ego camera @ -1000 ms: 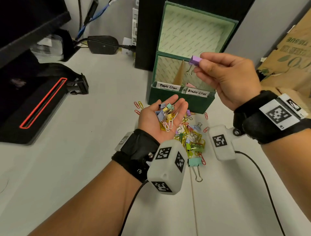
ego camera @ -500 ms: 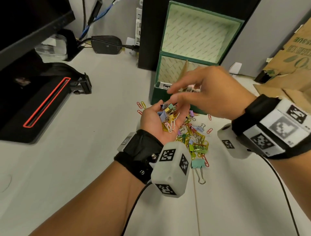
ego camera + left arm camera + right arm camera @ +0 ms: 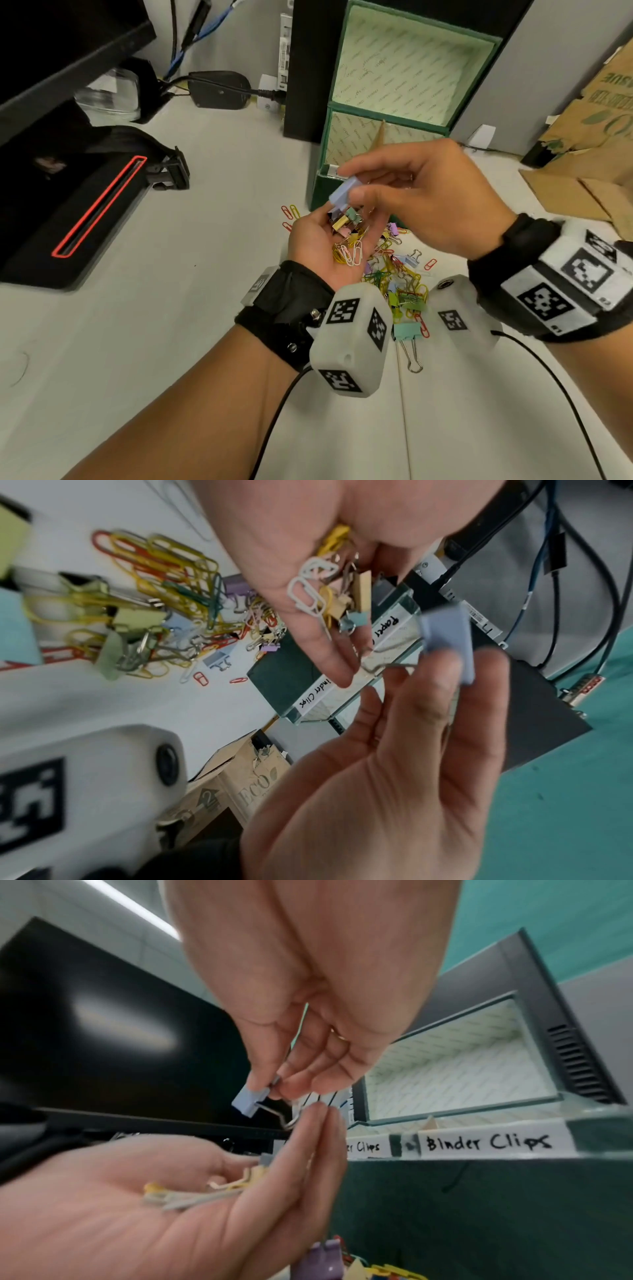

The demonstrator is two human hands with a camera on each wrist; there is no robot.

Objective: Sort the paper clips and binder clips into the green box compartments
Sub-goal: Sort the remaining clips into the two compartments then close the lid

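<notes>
My left hand (image 3: 330, 240) lies palm up in front of the green box (image 3: 315, 193), fingers fairly straight, carrying several small binder clips and paper clips (image 3: 347, 240). Just above its fingertips my right hand (image 3: 356, 193) pinches a light blue binder clip (image 3: 343, 194) between thumb and forefinger; the clip's wire handle hangs down (image 3: 284, 1118). The box stands open with its lid (image 3: 411, 65) upright, and its front labels read "Paper Clips" and "Binder Clips" (image 3: 489, 1142). A pile of coloured clips (image 3: 402, 287) lies on the table under my wrists.
A black device with a red outline (image 3: 85, 212) lies at the left under a monitor. A black tower (image 3: 308, 68) stands behind the box, with a power adapter (image 3: 219, 89) and cables beside it. Cardboard (image 3: 599, 102) sits at the right. A teal binder clip (image 3: 406, 332) lies nearest me.
My right hand held a purple binder clip over the box, came back down to my left palm, and now lifts a light blue binder clip from it. The left hand stayed put.
</notes>
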